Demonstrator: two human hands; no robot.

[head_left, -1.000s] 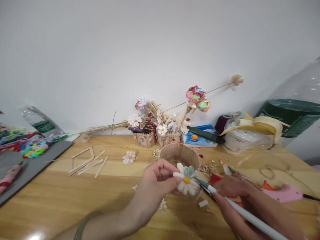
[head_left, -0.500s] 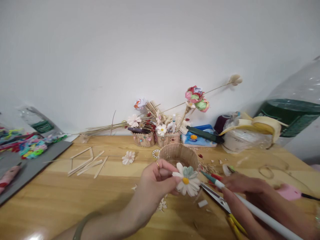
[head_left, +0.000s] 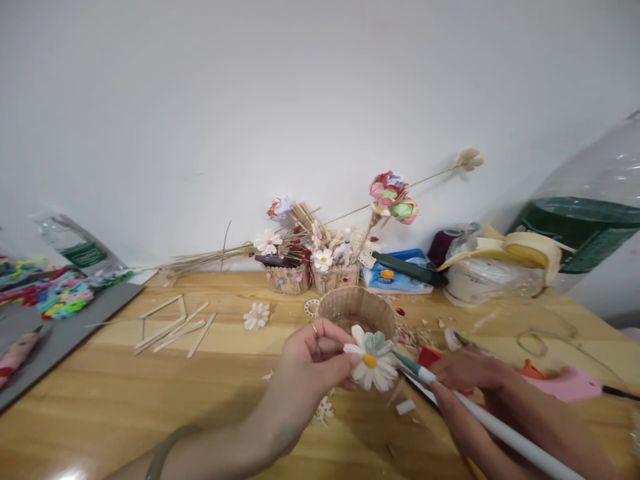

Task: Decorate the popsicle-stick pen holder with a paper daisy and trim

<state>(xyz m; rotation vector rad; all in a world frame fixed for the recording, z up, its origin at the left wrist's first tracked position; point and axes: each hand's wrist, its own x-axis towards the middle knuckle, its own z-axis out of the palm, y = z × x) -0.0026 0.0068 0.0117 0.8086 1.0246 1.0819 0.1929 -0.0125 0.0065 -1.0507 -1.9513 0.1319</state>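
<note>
A white daisy-like flower [head_left: 376, 371] with a yellow centre and some pale green petals is pinched between the thumb and fingers of my left hand [head_left: 317, 360]. My right hand [head_left: 493, 393] is closed round a white marker [head_left: 510, 433], whose green tip lies at the flower's right edge. Whether the tip touches a petal is hard to tell. Behind the flower stands a round woven-looking basket [head_left: 357, 308]. Scissors [head_left: 420, 387] lie under the marker, mostly hidden by my right hand.
Wooden sticks [head_left: 163, 333] and a loose flower [head_left: 257, 315] lie to the left. Two small decorated baskets [head_left: 287, 279] hold flowers and sticks by the wall. A pink glue gun [head_left: 567, 385] is at right, below a roll of tape [head_left: 535, 250] and a large bottle [head_left: 580, 227].
My right hand has moved slightly left and down with the marker, bringing its tip to the flower's edge. More of the pink glue gun shows. My left hand has hardly moved.
</note>
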